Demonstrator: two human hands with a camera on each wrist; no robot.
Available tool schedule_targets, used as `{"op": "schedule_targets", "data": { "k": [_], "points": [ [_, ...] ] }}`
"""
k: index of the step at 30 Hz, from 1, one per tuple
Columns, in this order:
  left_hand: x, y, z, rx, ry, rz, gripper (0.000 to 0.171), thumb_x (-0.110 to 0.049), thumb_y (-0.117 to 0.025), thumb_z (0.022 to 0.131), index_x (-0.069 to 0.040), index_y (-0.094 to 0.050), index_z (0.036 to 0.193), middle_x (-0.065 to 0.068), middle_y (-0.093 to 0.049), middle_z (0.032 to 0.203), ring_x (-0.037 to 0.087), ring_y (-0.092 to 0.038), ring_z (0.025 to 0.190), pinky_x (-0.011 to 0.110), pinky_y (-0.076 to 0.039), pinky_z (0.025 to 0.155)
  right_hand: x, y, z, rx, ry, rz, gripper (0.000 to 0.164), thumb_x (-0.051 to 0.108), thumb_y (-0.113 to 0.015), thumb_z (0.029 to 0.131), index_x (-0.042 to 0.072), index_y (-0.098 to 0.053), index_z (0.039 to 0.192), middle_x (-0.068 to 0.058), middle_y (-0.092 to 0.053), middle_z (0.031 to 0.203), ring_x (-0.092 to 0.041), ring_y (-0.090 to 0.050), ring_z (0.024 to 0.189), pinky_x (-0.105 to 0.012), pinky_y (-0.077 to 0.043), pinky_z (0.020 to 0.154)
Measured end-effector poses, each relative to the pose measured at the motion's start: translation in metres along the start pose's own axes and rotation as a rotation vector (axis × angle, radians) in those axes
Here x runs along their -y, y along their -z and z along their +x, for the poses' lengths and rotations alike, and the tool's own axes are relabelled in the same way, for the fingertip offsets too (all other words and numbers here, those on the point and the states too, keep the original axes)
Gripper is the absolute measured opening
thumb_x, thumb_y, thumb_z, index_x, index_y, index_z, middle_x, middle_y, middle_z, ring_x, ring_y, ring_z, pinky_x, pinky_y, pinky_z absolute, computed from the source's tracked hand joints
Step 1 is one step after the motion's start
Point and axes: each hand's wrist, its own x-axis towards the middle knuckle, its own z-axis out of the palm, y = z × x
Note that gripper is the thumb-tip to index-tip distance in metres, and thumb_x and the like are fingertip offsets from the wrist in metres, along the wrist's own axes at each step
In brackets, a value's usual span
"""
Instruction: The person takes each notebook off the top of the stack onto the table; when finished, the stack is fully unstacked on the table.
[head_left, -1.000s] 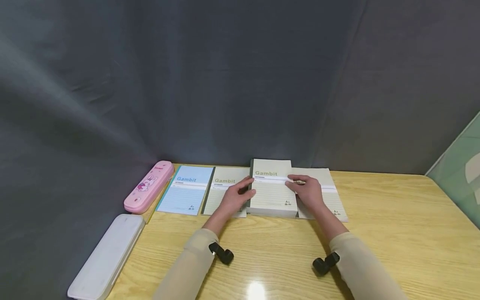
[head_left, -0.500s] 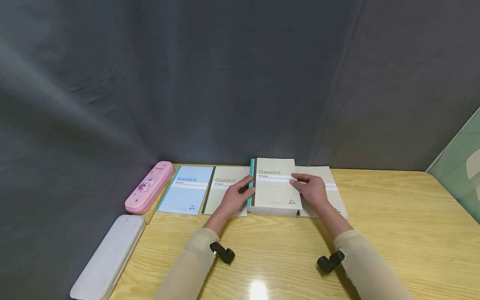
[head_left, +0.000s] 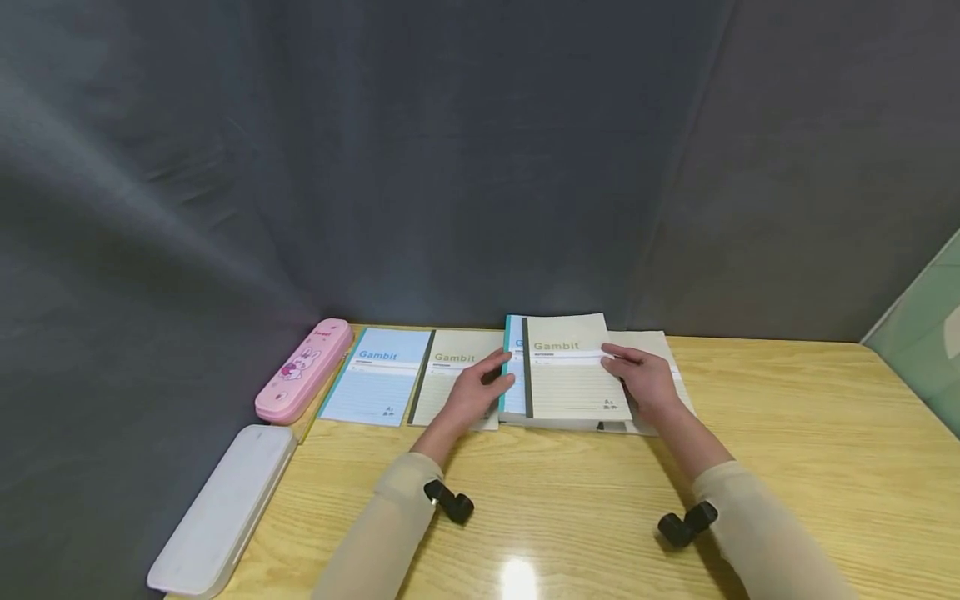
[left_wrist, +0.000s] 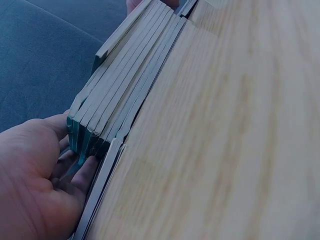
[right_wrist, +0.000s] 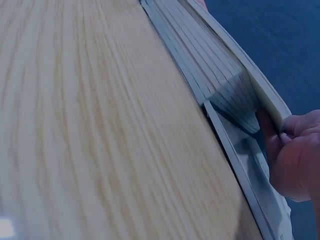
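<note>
A cream Gambit notebook with a dark spine lies shifted right on top of a stack of notebooks. My right hand pinches its right edge between thumb and fingers; the right wrist view shows the notebook lifted off the stack at this side. Under it, a blue notebook with a teal spine shows along the left. My left hand touches the spine side of the stack, its fingers loosely bent against the spines in the left wrist view.
To the left of the stack lie a cream notebook and a blue notebook. Another cream notebook lies partly under the right hand. A pink pencil case and a white case line the wooden table's left side.
The right hand has moved right with the top cream notebook, uncovering the blue notebook's teal spine and left strip beneath. The left hand has stayed at the stack's left side.
</note>
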Motion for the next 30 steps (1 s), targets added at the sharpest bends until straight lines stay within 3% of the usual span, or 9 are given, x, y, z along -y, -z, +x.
{"op": "schedule_targets", "data": {
  "k": [15, 18, 22, 26, 30],
  "points": [
    [-0.001, -0.001, 0.0, 0.012, -0.011, 0.0, 0.051, -0.027, -0.061, 0.104, -0.014, -0.05, 0.151, -0.001, -0.035, 0.162, 0.023, -0.038, 0.145, 0.041, -0.037, 0.114, -0.003, 0.045, -0.008, -0.049, -0.075, -0.026, 0.056, 0.03, -0.069, 0.099, 0.003, -0.054, 0.146, -0.018, -0.045, 0.152, 0.001, -0.057, 0.095, -0.015, -0.052, 0.075],
    [-0.016, 0.0, -0.007, 0.018, -0.015, -0.026, 0.05, -0.02, -0.06, 0.104, -0.007, -0.049, 0.151, 0.007, -0.033, 0.162, 0.029, -0.036, 0.145, 0.045, -0.036, 0.115, -0.006, 0.055, -0.01, -0.05, -0.094, -0.005, 0.054, 0.031, -0.07, 0.098, 0.008, -0.057, 0.145, -0.018, -0.042, 0.153, 0.001, -0.058, 0.092, -0.016, -0.053, 0.074],
    [-0.038, 0.003, -0.016, 0.035, -0.012, -0.048, 0.05, -0.011, -0.059, 0.104, 0.002, -0.045, 0.15, 0.016, -0.031, 0.162, 0.035, -0.032, 0.147, 0.049, -0.033, 0.116, -0.009, 0.068, -0.012, -0.05, -0.086, 0.053, 0.042, 0.028, -0.074, 0.096, 0.017, -0.068, 0.136, -0.006, -0.058, 0.134, 0.001, -0.061, 0.084, -0.019, -0.055, 0.071],
    [-0.039, 0.004, -0.018, 0.041, -0.005, -0.048, 0.05, -0.011, -0.058, 0.104, 0.001, -0.044, 0.151, 0.016, -0.03, 0.162, 0.034, -0.032, 0.147, 0.048, -0.033, 0.116, -0.012, 0.081, -0.012, -0.028, -0.079, 0.134, 0.029, 0.023, -0.076, 0.094, 0.024, -0.076, 0.123, 0.02, -0.065, 0.101, 0.0, -0.063, 0.08, -0.02, -0.056, 0.068],
    [-0.04, 0.004, -0.018, 0.034, -0.001, -0.048, 0.05, -0.012, -0.058, 0.104, 0.001, -0.045, 0.151, 0.016, -0.03, 0.162, 0.034, -0.033, 0.146, 0.049, -0.034, 0.115, -0.016, 0.095, -0.011, -0.042, -0.091, 0.103, 0.028, 0.024, -0.075, 0.094, 0.026, -0.077, 0.123, 0.025, -0.063, 0.097, 0.001, -0.063, 0.08, -0.02, -0.056, 0.068]
  ]
}}
